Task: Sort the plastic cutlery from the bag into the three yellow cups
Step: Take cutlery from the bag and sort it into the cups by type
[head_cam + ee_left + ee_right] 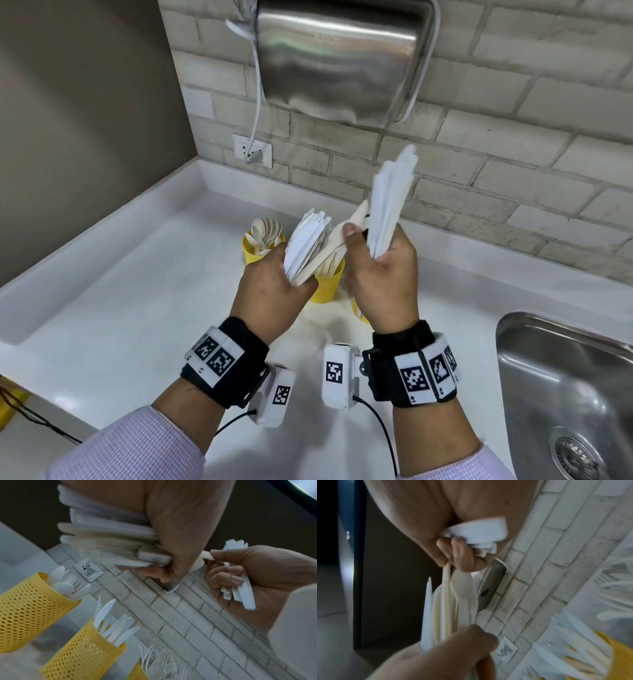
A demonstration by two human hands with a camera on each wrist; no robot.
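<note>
My left hand grips a fanned bundle of white plastic cutlery above the cups. My right hand holds a second bundle of white handles upright. Its thumb and forefinger pinch the bowl end of a cream spoon that sticks out of the left bundle. Three yellow mesh cups stand on the counter. The far left cup holds spoons, the middle cup holds knives, and the third cup holds forks. In the head view the third cup is mostly hidden behind my right hand.
A steel sink is set into the white counter at the right. On the brick wall a steel hand dryer hangs, with its cord plugged into a socket. A brown side wall closes the left.
</note>
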